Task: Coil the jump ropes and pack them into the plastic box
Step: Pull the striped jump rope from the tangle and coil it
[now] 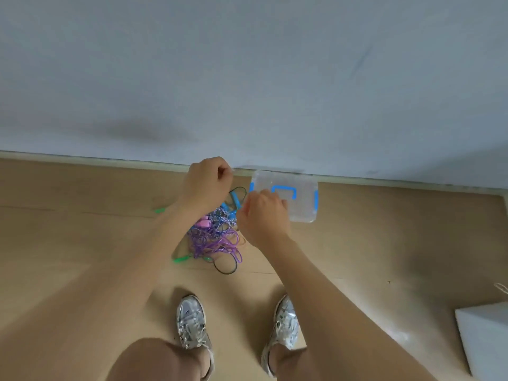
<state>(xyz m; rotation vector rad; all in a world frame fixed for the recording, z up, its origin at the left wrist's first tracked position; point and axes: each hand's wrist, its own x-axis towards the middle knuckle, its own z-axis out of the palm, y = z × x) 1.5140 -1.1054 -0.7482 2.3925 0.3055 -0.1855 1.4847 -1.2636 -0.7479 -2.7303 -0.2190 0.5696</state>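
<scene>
Looking down from standing at a wooden floor (82, 243). Noted at the far edge of the floor, pushed against the wall (247, 78): plastic box (301, 211), clear, with lid on and blue latches at both ends. Just beside it to the left, a little nearer the shoes (191, 320): jump ropes (214, 239) in one tangled heap, none coiled. Purple cord, striped blue-and-white cord and a thin dark loop, with green handles (181, 260), a pink handle (204, 223) and a blue handle (235, 200) poking out. Probably nothing packed so far, judging by the closed lid and loose heap.

Left hand (210, 182) raised over the far side of the heap, fingers curled in, thumb pressed to forefinger as for a pinch. Right hand (265, 215) likewise curled, hovering over the near left corner of the box. Cannot tell whether either pinches a strand; no cord plainly seen between them.

Step in hand, by judgement: freeing one rope from the heap.

To do it well:
- Pick one handle and follow its cord out loop by loop, rather than yanking and tightening the knots.
- Bring both handles together, wrap in even loops, tuck the end.
- Unlatch and lift the lid before carrying a coil over.
- Keep clear of the stray dark loop near the shoes
</scene>
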